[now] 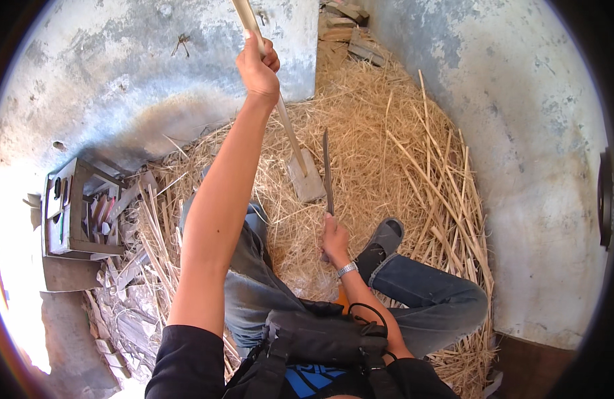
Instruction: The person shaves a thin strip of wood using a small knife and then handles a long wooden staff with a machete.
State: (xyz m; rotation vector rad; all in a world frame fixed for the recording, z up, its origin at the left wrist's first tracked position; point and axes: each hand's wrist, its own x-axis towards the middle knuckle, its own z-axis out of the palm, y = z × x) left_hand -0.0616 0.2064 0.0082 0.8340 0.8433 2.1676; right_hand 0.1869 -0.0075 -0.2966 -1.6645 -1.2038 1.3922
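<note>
My left hand [259,68] is raised far out ahead, its fingers wrapped round a long pale bamboo strip [290,130]. The strip slants down, its lower end on a small wooden block [306,177] lying among the shavings. Just right of the block, a long dark-bladed knife [327,166] points away from me. Its handle is in the closed grip of my right hand [335,239], which is low near my shin. Blade and strip stand apart.
Pale shavings [360,126] cover the floor around my legs. Long bamboo strips [440,173] lie along the right wall. A small wooden cabinet [78,213] with odds and ends stands at left. Wood pieces [365,50] lie at the far end. My sandalled foot [380,246] is right of the knife.
</note>
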